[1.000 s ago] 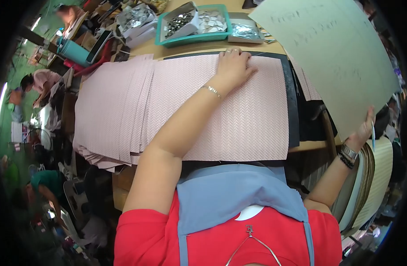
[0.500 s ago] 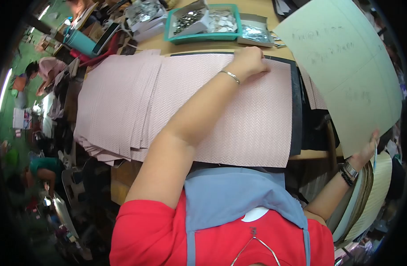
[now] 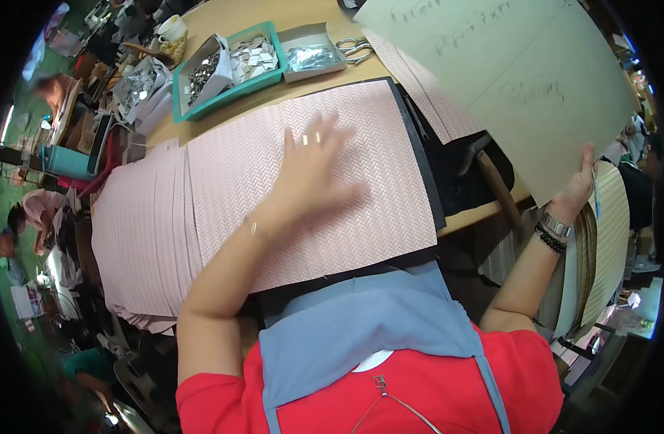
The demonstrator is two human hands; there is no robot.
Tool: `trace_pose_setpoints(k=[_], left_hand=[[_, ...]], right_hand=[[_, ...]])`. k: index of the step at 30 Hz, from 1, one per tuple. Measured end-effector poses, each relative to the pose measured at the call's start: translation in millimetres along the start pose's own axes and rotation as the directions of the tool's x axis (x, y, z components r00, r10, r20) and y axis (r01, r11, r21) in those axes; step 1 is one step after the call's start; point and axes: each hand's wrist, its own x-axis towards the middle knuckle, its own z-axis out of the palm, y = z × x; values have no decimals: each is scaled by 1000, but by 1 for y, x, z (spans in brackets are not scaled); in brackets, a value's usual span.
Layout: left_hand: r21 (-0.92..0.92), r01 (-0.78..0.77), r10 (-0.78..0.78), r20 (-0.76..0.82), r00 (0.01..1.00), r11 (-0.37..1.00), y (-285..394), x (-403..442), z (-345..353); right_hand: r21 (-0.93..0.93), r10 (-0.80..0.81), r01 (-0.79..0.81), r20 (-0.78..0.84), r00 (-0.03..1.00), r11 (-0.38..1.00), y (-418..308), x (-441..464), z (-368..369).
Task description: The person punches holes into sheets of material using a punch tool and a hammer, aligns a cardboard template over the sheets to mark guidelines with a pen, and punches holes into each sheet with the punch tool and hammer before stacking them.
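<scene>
My left hand [image 3: 314,173], blurred by motion, is over a pink herringbone-textured sheet [image 3: 375,210], its fingers spread and nothing held. That sheet lies on a dark board [image 3: 418,159], whose edge shows at the right. To the left, overlapping pink sheets [image 3: 140,224] are fanned out. At the right, my right hand [image 3: 574,189] grips the lower corner of a large pale green card [image 3: 520,79] with faint handwriting, raised above the table. A thin light-blue item shows beside that hand.
A teal tray [image 3: 234,69] of small metal pieces, an open box [image 3: 314,56], and scissors [image 3: 355,49] stand at the back. More pink sheets [image 3: 433,98] lie partly under the card. Rolled or stacked sheets [image 3: 606,246] stand at right. Other people [image 3: 43,210] work at left.
My left hand has come off the sheet's top edge toward its middle, and its fingers have spread. My right hand still holds the card. The camera view has turned.
</scene>
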Motion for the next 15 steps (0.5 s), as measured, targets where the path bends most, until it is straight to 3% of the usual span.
trace_pose_setpoints(k=[2, 5, 8, 12, 15], left_hand=[[-39, -108, 114, 228, 967, 993, 24, -45, -14], [-35, -175, 177, 320, 931, 984, 40, -86, -7], [-18, -273, 266, 305, 915, 962, 42, -97, 2], [-16, -248, 245, 228, 942, 969, 45, -99, 21], [-26, -231, 233, 164, 959, 972, 50, -98, 27]], right_hand=[[10, -10, 10, 13, 1000, 1000, -1, 4, -7], [75, 55, -56, 15, 998, 996, 5, 7, -8], [119, 123, -121, -12, 992, 985, 15, 5, 2], [161, 182, -186, 39, 982, 969, 17, -1, 11], [123, 140, -151, 97, 985, 981, 17, -9, 20]])
